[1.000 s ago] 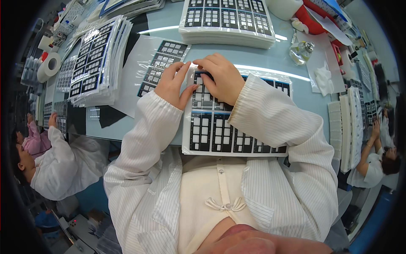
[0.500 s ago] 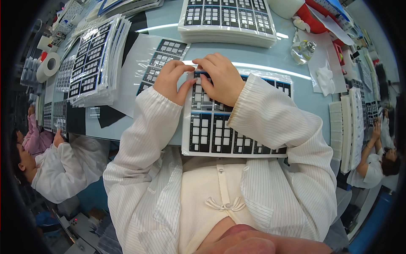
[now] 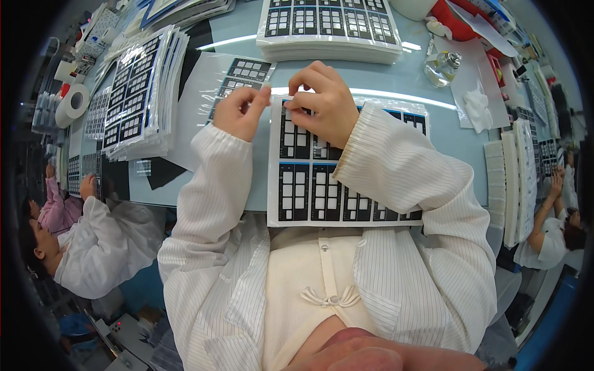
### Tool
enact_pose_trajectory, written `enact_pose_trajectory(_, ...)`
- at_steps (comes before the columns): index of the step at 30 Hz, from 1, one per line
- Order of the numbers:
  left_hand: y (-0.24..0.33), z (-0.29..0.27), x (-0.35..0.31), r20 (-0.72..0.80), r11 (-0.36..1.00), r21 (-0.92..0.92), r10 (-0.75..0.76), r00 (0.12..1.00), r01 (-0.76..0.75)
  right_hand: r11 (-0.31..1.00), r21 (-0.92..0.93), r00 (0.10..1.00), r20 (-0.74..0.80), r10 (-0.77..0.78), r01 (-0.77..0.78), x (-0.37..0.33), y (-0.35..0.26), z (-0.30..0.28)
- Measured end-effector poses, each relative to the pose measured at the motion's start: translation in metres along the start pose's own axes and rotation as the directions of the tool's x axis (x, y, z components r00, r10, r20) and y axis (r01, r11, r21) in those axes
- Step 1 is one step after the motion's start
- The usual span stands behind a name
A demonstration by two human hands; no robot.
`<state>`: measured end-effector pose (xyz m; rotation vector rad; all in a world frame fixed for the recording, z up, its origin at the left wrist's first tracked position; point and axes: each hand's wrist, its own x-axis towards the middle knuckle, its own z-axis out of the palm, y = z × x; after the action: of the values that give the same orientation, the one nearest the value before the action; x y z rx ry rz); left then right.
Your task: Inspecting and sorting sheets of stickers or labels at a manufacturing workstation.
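A sheet of black-and-white printed panels [image 3: 297,191] lies in front of me at the table's edge, with blue lines between its rows. Over its upper left part is my right hand [image 3: 328,108], thumb and index finger bent together by the corner. Whatever sits in that pinch is too small to make out. My left hand [image 3: 240,112] is raised just left of the same corner, its thumb and fingertips pressed together. Anything between them cannot be seen. Behind the left hand, a clear-filmed sheet with similar panels [image 3: 247,69] lies slanted on white backing.
A thick stack of panel sheets [image 3: 328,49] stands at the back. More filmed sheets [image 3: 133,93] are piled at left, near a white roll [image 3: 75,102]. At right are a clear glass bottle [image 3: 442,68] and a crumpled tissue [image 3: 477,113]. Co-workers [image 3: 102,247] sit on both sides.
My left hand has moved left, away from the sheet's corner, and its fingertips have come together. My right hand has stayed by the corner, its fingers now more curled.
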<state>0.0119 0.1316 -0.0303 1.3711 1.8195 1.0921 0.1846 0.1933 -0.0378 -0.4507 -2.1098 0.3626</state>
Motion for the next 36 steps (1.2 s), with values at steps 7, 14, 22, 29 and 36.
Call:
enact_pose_trajectory(7,-0.001,0.014,0.004,0.166,0.998,0.058,-0.01,0.986,0.0,0.995,0.082,0.993,0.109,0.054,-0.063,-0.006,-0.002,-0.01)
enact_pose_trajectory(14,0.013,0.02,-0.014,0.047,0.813,0.555,0.177,0.983,-0.174,0.992,0.01,0.914,0.389,-0.118,0.124,-0.058,-0.023,-0.055)
enact_pose_trajectory(22,0.008,0.026,-0.016,0.007,0.698,0.657,0.371,0.929,-0.284,0.997,0.017,0.905,0.422,0.058,-0.071,-0.098,-0.061,-0.099)
enact_pose_trajectory(29,0.009,0.005,-0.018,0.093,0.705,0.583,0.435,0.896,-0.403,0.968,0.084,0.902,0.389,0.185,-0.235,-0.104,-0.063,-0.106)
enact_pose_trajectory(36,0.011,-0.001,-0.046,0.526,0.548,0.308,0.582,0.62,-0.777,0.959,0.133,0.917,0.351,0.19,-0.25,-0.108,-0.059,-0.106)
